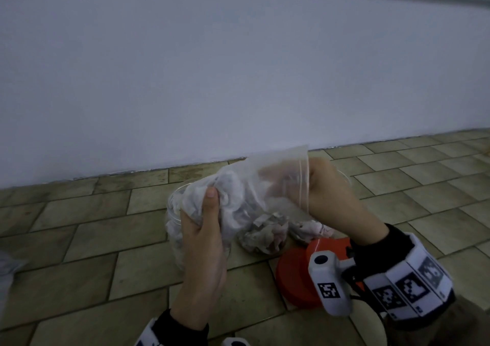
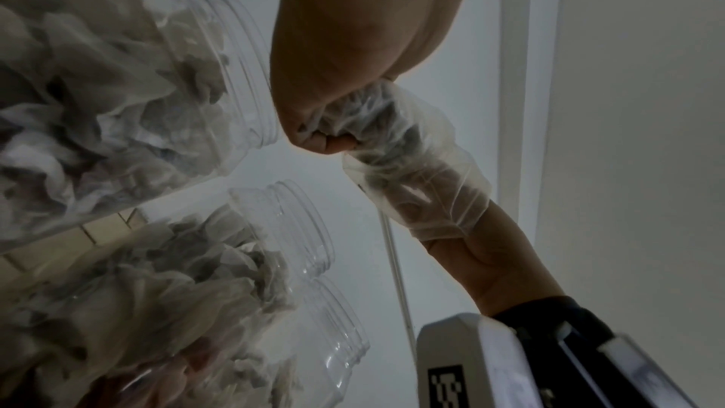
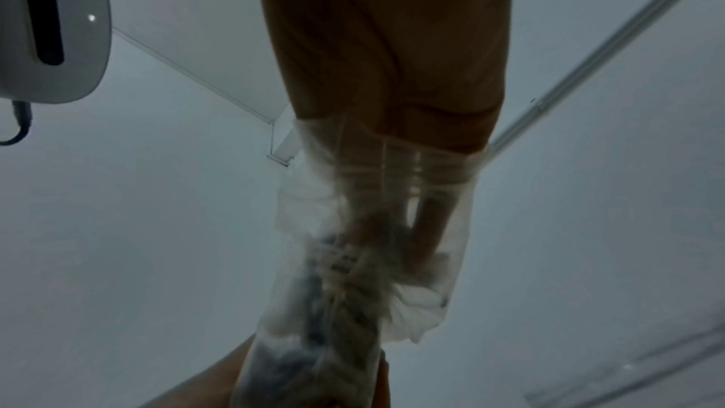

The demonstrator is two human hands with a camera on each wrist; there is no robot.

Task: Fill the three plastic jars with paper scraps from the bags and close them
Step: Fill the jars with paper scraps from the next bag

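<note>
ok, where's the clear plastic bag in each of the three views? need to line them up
Head: plastic bag centre, low, left hand gripping its bottom end, right hand inside its mouth.
Left wrist: bag centre-right, right of the jars.
Right wrist: bag lower centre.
Shared landmark: the right hand sleeved by the bag.

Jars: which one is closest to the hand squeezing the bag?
The top jar in the left wrist view: its open mouth is right beside the left hand. The middle jar and bottom jar sit farther away.
</note>
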